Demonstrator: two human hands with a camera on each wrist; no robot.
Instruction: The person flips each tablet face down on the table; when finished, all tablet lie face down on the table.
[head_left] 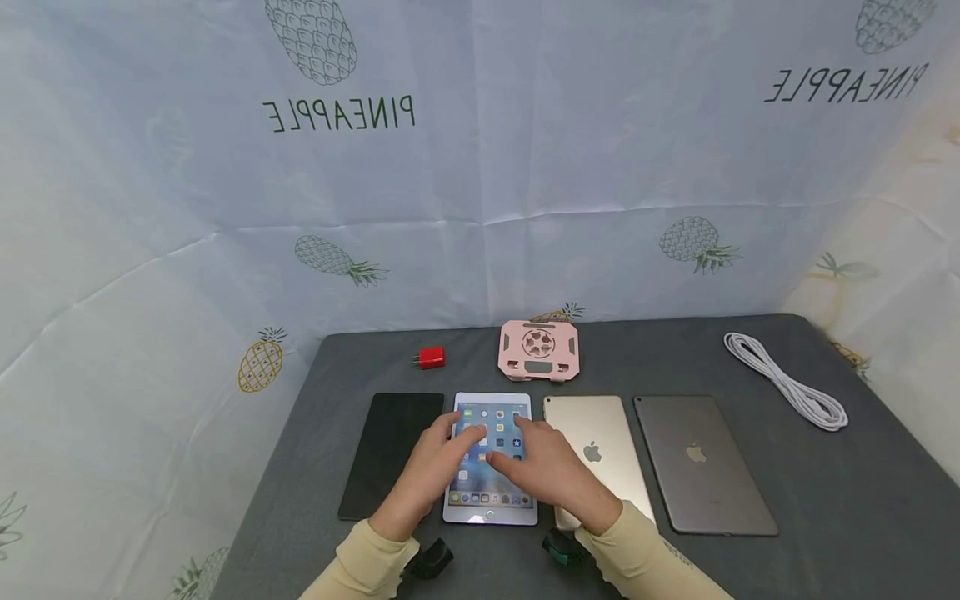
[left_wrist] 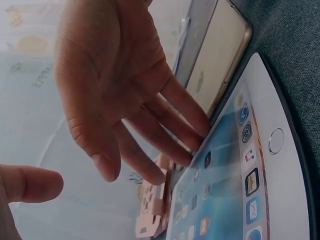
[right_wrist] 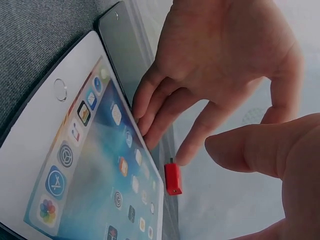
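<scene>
A pineapple-print cloth [head_left: 420, 167] hangs behind a dark grey counter [head_left: 840, 533]. From where I stand, four tablets make a row across it: a gold tablet [head_left: 611, 454] and a grey tablet [head_left: 703, 467] to the person's right, both backs up, a black tablet [head_left: 386, 454] to the left, and between the black and gold ones a white tablet [head_left: 491, 483], flat, its screen lit and its round button nearest the person.

That white tablet lies right between the two hands, its long axis running straight away from the person. The left hand [head_left: 435, 462] is at its left side, the right hand [head_left: 551, 467] at its right; neither looks nearer. On both, the fingers are loosely extended and well apart from the thumb, gripping nothing. From the wrists, their tips seem to meet the tablet's long edges, while both thumbs hang above the glass.

Beyond, a pink stand [head_left: 538, 350] rests at the back of the counter, a bundled white cable [head_left: 787, 382] lies well off to the right, and smallest, a red charger [head_left: 431, 357] sits behind the black tablet.
</scene>
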